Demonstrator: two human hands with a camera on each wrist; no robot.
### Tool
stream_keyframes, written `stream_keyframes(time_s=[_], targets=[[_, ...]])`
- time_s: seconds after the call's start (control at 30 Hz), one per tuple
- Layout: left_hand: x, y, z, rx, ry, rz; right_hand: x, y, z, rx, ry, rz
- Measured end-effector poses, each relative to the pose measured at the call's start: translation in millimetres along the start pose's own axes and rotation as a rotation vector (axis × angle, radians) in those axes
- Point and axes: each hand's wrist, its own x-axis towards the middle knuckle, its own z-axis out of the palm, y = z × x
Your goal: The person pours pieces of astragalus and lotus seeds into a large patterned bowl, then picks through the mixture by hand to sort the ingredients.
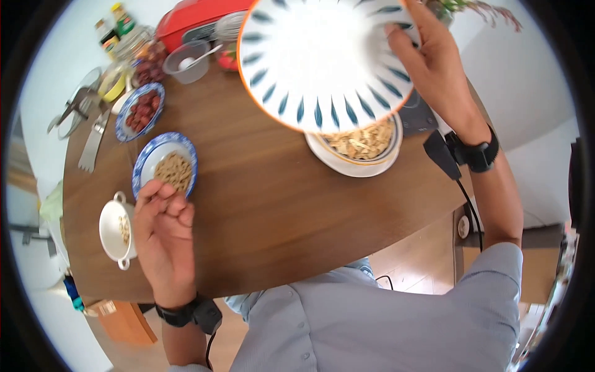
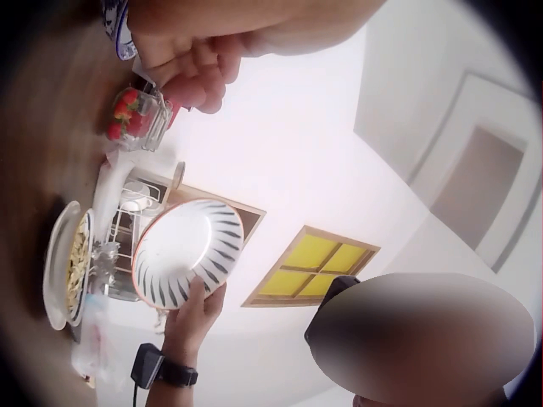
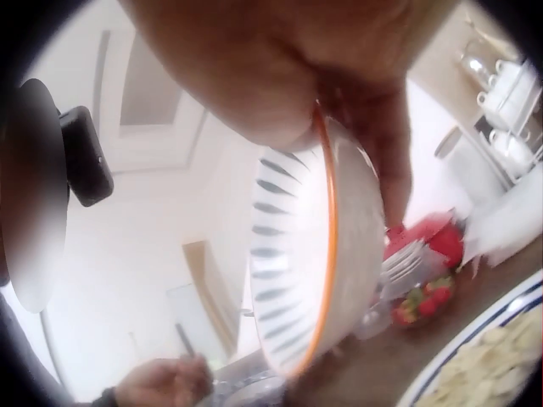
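My right hand (image 1: 434, 68) holds a white bowl (image 1: 322, 62) by its rim, thumb on the inside. The bowl has dark teal strokes and an orange edge, and it is tilted so its empty inside faces the head camera. Below it, partly covered in the head view, dried slices (image 1: 362, 146) fill a blue-lined bowl on a white plate (image 1: 350, 170). My left hand (image 1: 166, 239) is raised palm up, fingers loosely bent, holding nothing. It overlaps a blue-and-white bowl (image 1: 143, 167) of small brown pieces (image 1: 175, 170) and sits beside a white two-handled pot (image 1: 111, 232).
At the left back are a bowl of red dates (image 1: 144, 113), a metal spatula (image 1: 94, 141) and sauce bottles (image 1: 123, 20). A clear tub (image 1: 187, 73) with a spoon stands before a red box (image 1: 186, 22). Strawberries (image 2: 127, 110) are in a glass jar.
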Motion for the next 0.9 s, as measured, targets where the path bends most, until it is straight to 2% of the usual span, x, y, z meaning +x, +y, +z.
stream_keyframes(time_s=[0.03,0.07,0.1,0.13,0.17,0.23,0.27,0.33,0.43,0.5,0.57,0.77,0.9], targets=[[-5,0,1,0.024,0.021,-0.028,2,-4,12,0.023,-0.017,-0.022],[-12,-1,2,0.028,0.041,-0.005,5,-8,24,-0.009,-0.12,-0.199],[-16,-4,5,0.065,0.025,-0.087,8,-11,34,-0.049,-0.215,-0.38],[-19,-6,8,0.099,0.005,-0.17,9,-17,48,-0.013,-0.263,-0.427],[-22,-6,10,0.093,0.014,-0.149,7,-31,55,0.04,-0.362,-0.311],[-31,-4,8,0.146,-0.096,-0.284,11,-38,75,0.117,-0.412,-0.208],[-33,-3,3,0.137,-0.134,-0.304,15,-37,85,0.12,-0.422,-0.227],[-37,1,-2,0.139,-0.128,-0.298,25,-28,102,0.179,-0.562,-0.224],[-43,5,-14,0.136,-0.127,-0.294,32,-21,122,0.085,-0.58,-0.335],[-46,9,-23,0.171,-0.023,-0.304,33,-23,127,0.051,-0.621,-0.298],[-52,15,-33,0.155,0.038,-0.293,35,-22,133,-0.011,-0.746,-0.169],[-71,31,-57,0.119,0.166,-0.272,36,-7,142,-0.014,-0.751,-0.243],[-85,38,-74,0.105,0.322,-0.151,37,-3,152,0.034,-0.757,-0.197]])
